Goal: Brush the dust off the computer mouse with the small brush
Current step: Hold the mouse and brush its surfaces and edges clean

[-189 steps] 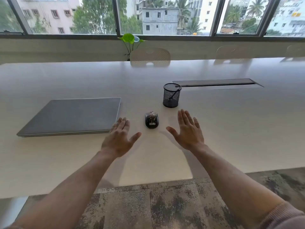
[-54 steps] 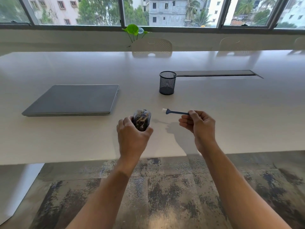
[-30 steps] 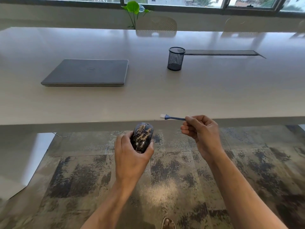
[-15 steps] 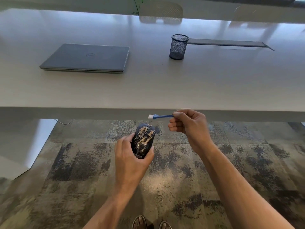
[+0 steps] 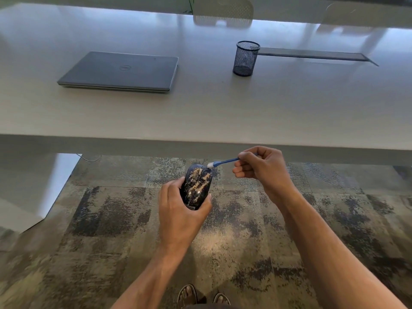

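My left hand (image 5: 178,210) grips the one mouse (image 5: 196,186), fingers curled round its near end, holding it in the air above the carpet (image 5: 111,219), off the near edge of the bench (image 5: 223,114). Tan dust speckles its black top. My right hand (image 5: 260,168) pinches the handle of the one brush (image 5: 223,162), and its white tip touches the far right corner of the mouse. The two hands are apart, with only the brush between them. On the bench lie one shut laptop (image 5: 121,72) toward the left and one mesh cup (image 5: 246,58) further right, well apart, with bare top between them and the near edge. My two sandalled feet (image 5: 201,297) show on the carpet below.
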Demonstrator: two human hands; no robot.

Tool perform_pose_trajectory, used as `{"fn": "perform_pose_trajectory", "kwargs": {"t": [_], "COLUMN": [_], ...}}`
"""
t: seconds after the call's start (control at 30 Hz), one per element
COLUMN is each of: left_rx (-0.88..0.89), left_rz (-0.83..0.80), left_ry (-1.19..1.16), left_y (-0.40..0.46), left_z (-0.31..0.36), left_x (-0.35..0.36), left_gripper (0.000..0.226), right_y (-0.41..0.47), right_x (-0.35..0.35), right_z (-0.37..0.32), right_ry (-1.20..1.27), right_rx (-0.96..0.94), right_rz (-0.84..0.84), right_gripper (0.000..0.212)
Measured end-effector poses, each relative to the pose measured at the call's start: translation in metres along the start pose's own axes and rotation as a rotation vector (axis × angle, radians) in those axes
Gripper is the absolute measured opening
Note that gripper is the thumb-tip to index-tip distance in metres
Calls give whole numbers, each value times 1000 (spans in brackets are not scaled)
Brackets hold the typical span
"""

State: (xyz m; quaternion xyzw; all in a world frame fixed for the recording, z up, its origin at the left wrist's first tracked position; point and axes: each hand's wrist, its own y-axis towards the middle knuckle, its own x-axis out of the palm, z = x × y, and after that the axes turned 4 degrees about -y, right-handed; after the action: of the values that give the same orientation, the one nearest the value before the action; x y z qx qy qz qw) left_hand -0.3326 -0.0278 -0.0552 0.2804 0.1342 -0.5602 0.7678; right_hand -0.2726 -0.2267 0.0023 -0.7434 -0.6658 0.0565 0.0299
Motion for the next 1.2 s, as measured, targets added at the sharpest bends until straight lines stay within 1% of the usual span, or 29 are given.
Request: {"fn": "perform_pose_trajectory", "kwargs": {"t": [0.13, 0.3, 0.6, 0.73, 0.87, 1.07, 1.2], "left_rx": [1, 3, -1, 0, -2, 1, 1], "left_rz": [-8, 3, 16, 18, 19, 21, 18], "left_ry": [11, 8, 30, 40, 40, 47, 46], "left_y": [2, 5, 10, 11, 11, 10, 10], "left_z": [-1, -3, -6, -4, -3, -4, -3], "left_x": [2, 4, 5, 8, 10, 10, 11], "left_gripper": [76, 75, 76, 75, 75, 76, 74], "right_y": [5, 8, 10, 13, 13, 11, 11], "right_x": [2, 17, -4, 4, 12, -6, -7], "right_z": [-7, -7, -5, -10, -4, 2, -4], "right_ry": [37, 2, -8, 27, -2, -40, -6], "right_rx": [-13, -25, 2, -15, -12, 13, -3], "right_rz": [9, -48, -1, -37, -71, -16, -2], "right_gripper": [8, 9, 9, 8, 9, 9, 8]}}
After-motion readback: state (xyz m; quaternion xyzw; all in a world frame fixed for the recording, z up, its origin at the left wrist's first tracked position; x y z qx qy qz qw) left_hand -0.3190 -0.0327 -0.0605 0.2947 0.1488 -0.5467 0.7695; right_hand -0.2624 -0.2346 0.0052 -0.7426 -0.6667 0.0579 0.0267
